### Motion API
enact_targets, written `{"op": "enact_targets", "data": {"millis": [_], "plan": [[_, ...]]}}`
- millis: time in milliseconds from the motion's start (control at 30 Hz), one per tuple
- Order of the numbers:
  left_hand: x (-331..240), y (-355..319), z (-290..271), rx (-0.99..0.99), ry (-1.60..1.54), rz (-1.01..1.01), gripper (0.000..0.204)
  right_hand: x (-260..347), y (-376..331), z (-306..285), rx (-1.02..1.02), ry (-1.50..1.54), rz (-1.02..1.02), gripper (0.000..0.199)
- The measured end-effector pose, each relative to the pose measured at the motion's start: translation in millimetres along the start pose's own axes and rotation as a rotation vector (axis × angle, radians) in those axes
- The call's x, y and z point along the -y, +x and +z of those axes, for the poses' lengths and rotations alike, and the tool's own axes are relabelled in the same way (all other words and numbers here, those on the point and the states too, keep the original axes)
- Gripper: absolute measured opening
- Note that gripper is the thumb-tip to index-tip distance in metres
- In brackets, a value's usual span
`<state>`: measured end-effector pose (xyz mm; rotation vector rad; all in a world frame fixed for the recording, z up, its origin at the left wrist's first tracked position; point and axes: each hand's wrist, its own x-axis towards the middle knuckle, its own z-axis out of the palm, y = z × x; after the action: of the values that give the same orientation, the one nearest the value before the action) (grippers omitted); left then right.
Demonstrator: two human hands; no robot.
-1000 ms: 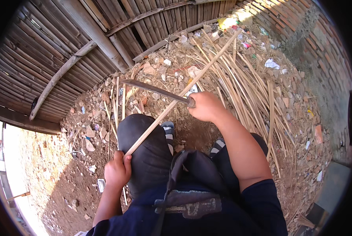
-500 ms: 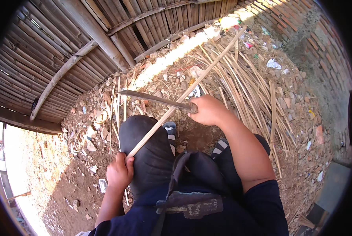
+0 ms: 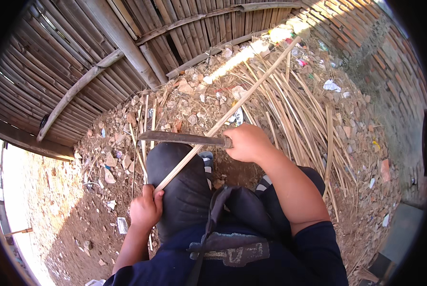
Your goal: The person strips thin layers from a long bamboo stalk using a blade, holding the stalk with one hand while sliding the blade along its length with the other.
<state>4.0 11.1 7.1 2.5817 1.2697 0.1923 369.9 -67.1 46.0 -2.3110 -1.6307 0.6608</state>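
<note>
The left hand (image 3: 146, 209) stays clenched on the near end of the long pale bamboo strip (image 3: 232, 112), which lies over the dark-trousered knee (image 3: 180, 186). The right hand (image 3: 247, 142), fisted on the flat dark metal blade (image 3: 180, 138), has slid it a little nearer along the strip, so the shaving goes on. Beyond lies a heap of split bamboo slats (image 3: 299, 109)

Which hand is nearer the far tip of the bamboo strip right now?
Right. The right hand grips the knife about midway along the bamboo strip, closer to its far tip. The left hand clasps the strip's near end beside the knee.
</note>
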Motion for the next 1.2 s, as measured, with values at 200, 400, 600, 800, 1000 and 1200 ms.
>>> {"op": "enact_targets", "data": {"millis": [200, 400, 600, 800, 1000, 1200], "plan": [[0, 5, 7, -0.088, -0.011, 0.043, 0.025, -48, 21, 12, -0.031, 0.191, 0.012, 0.034], [3, -8, 0, -0.098, -0.02, 0.048, 0.024, -2, 0, 3, -0.051, 0.021, -0.035, 0.037], [-8, 3, -3, -0.065, 0.054, 0.011, 0.027, -52, 17, 21, -0.026, 0.155, 0.027, 0.04], [-7, -14, 0, -0.082, 0.007, 0.011, 0.027, 16, -29, -1, -0.098, -0.059, -0.093, 0.02], [-16, 3, 1, -0.149, 0.06, 0.061, 0.027, -13, -1, 12, -0.148, 0.046, -0.048, 0.018], [-14, -4, -1, -0.096, 0.007, 0.011, 0.027, -8, -15, 6, -0.099, 0.067, -0.165, 0.025]]}}
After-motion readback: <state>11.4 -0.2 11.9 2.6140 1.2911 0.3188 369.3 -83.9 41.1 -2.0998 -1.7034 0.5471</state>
